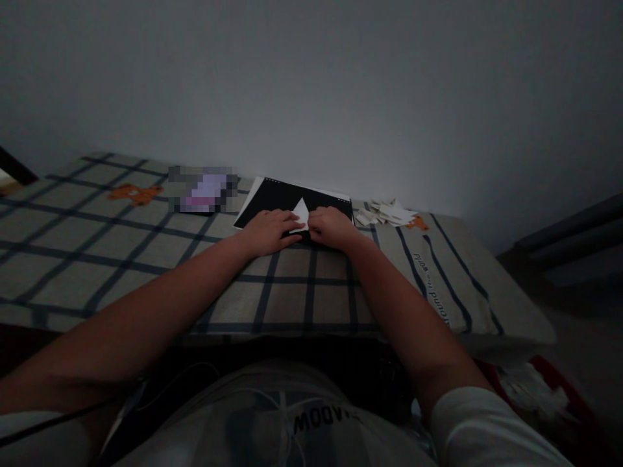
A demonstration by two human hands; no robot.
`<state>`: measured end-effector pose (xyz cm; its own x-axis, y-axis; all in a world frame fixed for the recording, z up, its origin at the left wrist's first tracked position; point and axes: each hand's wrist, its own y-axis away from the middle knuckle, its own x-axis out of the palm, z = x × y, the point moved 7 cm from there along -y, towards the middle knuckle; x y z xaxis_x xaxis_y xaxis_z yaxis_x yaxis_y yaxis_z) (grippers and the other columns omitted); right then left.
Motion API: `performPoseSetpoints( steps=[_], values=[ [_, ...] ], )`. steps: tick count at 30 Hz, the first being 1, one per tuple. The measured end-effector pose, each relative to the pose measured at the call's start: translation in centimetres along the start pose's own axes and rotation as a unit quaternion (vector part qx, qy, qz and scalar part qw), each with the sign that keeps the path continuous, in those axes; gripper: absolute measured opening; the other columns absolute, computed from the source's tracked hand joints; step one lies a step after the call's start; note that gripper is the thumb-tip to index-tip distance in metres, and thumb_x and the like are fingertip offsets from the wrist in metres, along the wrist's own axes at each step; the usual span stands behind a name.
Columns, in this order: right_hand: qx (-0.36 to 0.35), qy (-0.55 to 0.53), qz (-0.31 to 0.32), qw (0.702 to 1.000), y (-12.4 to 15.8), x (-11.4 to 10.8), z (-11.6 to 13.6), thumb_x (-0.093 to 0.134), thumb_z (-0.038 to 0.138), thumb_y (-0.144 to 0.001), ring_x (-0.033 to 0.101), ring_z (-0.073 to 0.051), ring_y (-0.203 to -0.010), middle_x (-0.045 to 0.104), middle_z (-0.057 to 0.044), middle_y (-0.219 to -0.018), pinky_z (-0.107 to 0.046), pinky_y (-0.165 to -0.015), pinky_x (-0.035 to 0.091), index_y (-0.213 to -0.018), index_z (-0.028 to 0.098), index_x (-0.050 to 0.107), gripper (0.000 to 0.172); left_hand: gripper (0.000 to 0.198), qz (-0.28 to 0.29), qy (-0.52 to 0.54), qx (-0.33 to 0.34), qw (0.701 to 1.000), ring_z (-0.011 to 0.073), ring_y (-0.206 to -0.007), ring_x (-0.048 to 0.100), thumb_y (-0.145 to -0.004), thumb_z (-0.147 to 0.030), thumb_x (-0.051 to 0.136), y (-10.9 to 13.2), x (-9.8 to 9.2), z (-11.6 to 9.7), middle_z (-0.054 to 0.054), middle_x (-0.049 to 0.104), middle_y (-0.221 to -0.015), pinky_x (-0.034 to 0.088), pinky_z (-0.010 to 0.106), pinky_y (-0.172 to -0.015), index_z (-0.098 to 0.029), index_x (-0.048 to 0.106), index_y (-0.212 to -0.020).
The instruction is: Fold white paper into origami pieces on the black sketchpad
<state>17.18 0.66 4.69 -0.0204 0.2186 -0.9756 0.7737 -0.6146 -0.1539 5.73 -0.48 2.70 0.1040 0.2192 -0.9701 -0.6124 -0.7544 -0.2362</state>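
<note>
centrally, a pointed white paper (pixel 302 209) lay on a black pad (pixel 272 196). the left hand (pixel 269 231) touched it, thumb spread from fingers; the right hand (pixel 333 226) curled at its right edge, whether pinching i couldn't tell. rightward, paper scraps (pixel 387 212) sat on checked cloth (pixel 287 295).

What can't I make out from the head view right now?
All in the head view:
- Full outline of the white paper: partly covered by the left hand and right hand.
- The right hand's grip: fingertips curled out of sight behind its own knuckles.
- The purple item: blocked by pixelation.
- Number of paper pieces at right: small and overlapping.
- Contents of the red container: dim, blurred.
</note>
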Motion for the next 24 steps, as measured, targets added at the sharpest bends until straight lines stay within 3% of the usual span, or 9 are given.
performPoseSetpoints(
  steps=[8,13,18,24],
  values=[
    [0.042,-0.135,-0.096,0.985,0.6,0.1,-2.3,0.056,0.017,-0.086,0.058,-0.021,-0.090,0.069,-0.010,-0.095,-0.030,-0.080,0.039,-0.090,0.014,0.069,0.014,0.045,-0.019,0.026,0.000,0.999,0.0252,-0.119,0.055,-0.099,-0.050,0.040,-0.2,-0.2,0.1,0.005,0.063,-0.131,0.042,0.037,-0.091,-0.027,0.062,-0.130],
    [0.073,-0.273,-0.150,0.948,0.7,0.0,-3.2,0.055,0.023,-0.087,0.059,-0.017,-0.080,0.069,-0.007,-0.088,-0.029,-0.075,0.041,-0.088,0.015,0.067,0.015,0.038,-0.091,0.104,-0.013,0.990,0.0231,-0.114,0.058,-0.099,-0.042,0.041,-0.4,-0.9,0.9,0.005,0.068,-0.122,0.044,0.038,-0.093,-0.025,0.069,-0.117],
    [0.090,-0.353,-0.164,0.917,0.5,0.2,-3.3,0.056,0.030,-0.085,0.059,-0.016,-0.076,0.069,-0.005,-0.084,-0.028,-0.070,0.042,-0.087,0.015,0.067,0.018,0.029,-0.144,0.155,-0.049,0.976,0.0218,-0.107,0.062,-0.095,-0.043,0.052,-0.5,-1.7,1.7,0.004,0.074,-0.109,0.044,0.038,-0.092,-0.024,0.075,-0.098],
    [0.093,-0.369,-0.160,0.911,0.5,0.4,-3.2,0.057,0.029,-0.084,0.059,-0.016,-0.075,0.069,-0.005,-0.083,-0.028,-0.070,0.043,-0.087,0.015,0.067,0.017,0.028,-0.145,0.136,-0.062,0.978,0.0208,-0.095,0.064,-0.094,-0.044,0.055,-0.5,-1.9,1.8,0.003,0.076,-0.096,0.042,0.037,-0.085,-0.026,0.076,-0.094]
  ],
)
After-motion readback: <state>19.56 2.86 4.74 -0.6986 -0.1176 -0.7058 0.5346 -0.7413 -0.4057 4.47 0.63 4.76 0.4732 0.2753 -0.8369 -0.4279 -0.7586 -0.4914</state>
